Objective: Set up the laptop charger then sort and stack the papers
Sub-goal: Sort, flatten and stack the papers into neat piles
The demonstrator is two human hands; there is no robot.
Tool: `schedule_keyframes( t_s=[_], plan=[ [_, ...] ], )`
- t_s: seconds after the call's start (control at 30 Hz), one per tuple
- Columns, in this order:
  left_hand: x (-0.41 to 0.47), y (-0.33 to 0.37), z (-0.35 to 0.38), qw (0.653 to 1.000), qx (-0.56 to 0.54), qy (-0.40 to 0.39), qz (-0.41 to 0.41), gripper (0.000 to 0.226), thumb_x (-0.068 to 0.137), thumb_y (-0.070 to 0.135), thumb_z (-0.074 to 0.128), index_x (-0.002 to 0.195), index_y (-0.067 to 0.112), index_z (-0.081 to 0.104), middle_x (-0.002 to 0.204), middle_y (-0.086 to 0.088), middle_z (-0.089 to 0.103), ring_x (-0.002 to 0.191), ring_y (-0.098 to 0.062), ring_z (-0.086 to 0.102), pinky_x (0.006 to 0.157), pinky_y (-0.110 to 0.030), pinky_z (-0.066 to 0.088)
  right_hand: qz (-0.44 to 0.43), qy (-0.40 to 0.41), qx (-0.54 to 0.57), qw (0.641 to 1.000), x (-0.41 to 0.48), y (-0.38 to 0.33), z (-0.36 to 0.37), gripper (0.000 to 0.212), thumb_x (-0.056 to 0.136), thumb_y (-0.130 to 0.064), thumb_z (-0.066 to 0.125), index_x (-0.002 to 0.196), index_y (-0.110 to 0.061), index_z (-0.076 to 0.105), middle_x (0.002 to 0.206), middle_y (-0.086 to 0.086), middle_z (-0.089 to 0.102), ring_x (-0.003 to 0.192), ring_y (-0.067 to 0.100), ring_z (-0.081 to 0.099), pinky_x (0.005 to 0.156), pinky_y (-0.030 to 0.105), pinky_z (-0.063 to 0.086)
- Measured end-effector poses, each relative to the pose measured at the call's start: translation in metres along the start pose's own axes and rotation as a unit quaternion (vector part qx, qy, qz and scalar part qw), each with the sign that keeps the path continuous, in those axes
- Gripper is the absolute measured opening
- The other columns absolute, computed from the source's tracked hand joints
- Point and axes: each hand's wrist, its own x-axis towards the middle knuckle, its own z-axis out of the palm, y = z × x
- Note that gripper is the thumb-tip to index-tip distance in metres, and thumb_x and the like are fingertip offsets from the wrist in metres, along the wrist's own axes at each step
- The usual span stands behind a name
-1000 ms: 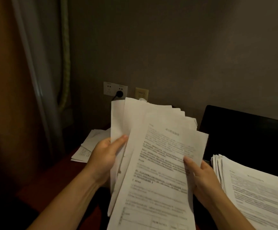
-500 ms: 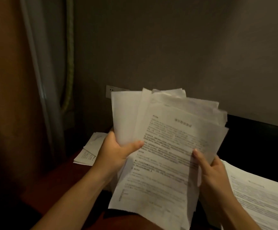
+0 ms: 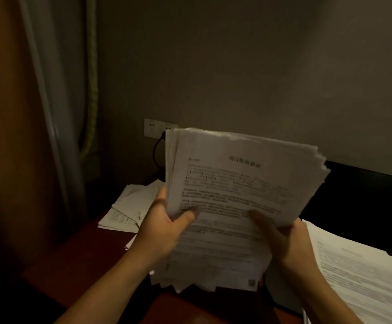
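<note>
I hold a thick bundle of printed white papers [image 3: 239,190] upright above the dark red desk [image 3: 78,260], both hands gripping it. My left hand [image 3: 164,228] clamps its left edge with the thumb across the front sheet. My right hand [image 3: 284,242] supports the lower right part, thumb on the front. The bundle's bottom edge is ragged. A white wall socket [image 3: 151,128] behind the papers has a black charger cable [image 3: 156,150] hanging from it; the plug itself is hidden by the bundle.
A second pile of printed sheets [image 3: 363,272] lies at the right on the black laptop [image 3: 363,202]. More loose papers [image 3: 129,206] lie on the desk at the back left. A curtain and wooden panel stand at the left.
The fanned-out sheets have been pushed together into one more even bundle. My left hand slid toward the bundle's left edge and the papers tilted to the right.
</note>
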Motion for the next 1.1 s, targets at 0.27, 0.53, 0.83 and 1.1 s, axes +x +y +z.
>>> schedule_keyframes(
  t_s=[0.27,0.53,0.83,1.1],
  plan=[
    [-0.015,-0.023,0.008,0.999,-0.001,0.023,-0.028,0.036,0.088,0.023,0.068,0.118,0.037,0.055,0.103,0.022,0.07,0.102,-0.003,0.067,0.078,-0.026,0.061,0.093,-0.1,-0.067,0.988,-0.012,0.034,-0.013,0.036,0.084,-0.013,0.079,0.117,-0.024,0.071,0.115,-0.003,0.074,0.107,0.02,0.07,0.088,0.046,0.06],
    [-0.016,-0.01,0.034,0.999,-0.021,0.029,-0.007,0.067,0.1,0.009,0.055,0.141,0.057,0.033,0.11,0.006,0.074,0.1,-0.017,0.073,0.083,-0.046,0.059,0.07,-0.09,-0.07,0.991,-0.018,0.02,-0.05,0.028,0.085,-0.011,0.074,0.111,-0.02,0.068,0.097,0.003,0.077,0.091,0.017,0.074,0.073,0.028,0.059],
    [-0.032,-0.024,0.131,0.979,0.001,-0.177,-0.1,0.063,0.102,0.002,0.05,0.135,0.055,0.044,0.117,0.009,0.073,0.109,-0.011,0.07,0.091,-0.034,0.059,0.127,0.031,-0.083,0.988,-0.046,0.014,-0.157,0.037,0.089,-0.013,0.068,0.123,-0.024,0.061,0.105,-0.005,0.077,0.092,0.02,0.076,0.069,0.033,0.063],
    [-0.04,-0.035,0.209,0.942,0.112,-0.309,-0.065,0.075,0.1,0.015,0.058,0.128,0.077,0.026,0.107,0.029,0.069,0.096,-0.005,0.07,0.07,-0.013,0.054,0.19,0.103,-0.203,0.955,-0.061,0.028,-0.268,0.074,0.078,-0.021,0.081,0.142,-0.032,0.045,0.114,-0.007,0.073,0.094,0.016,0.075,0.074,0.041,0.063]
  ],
)
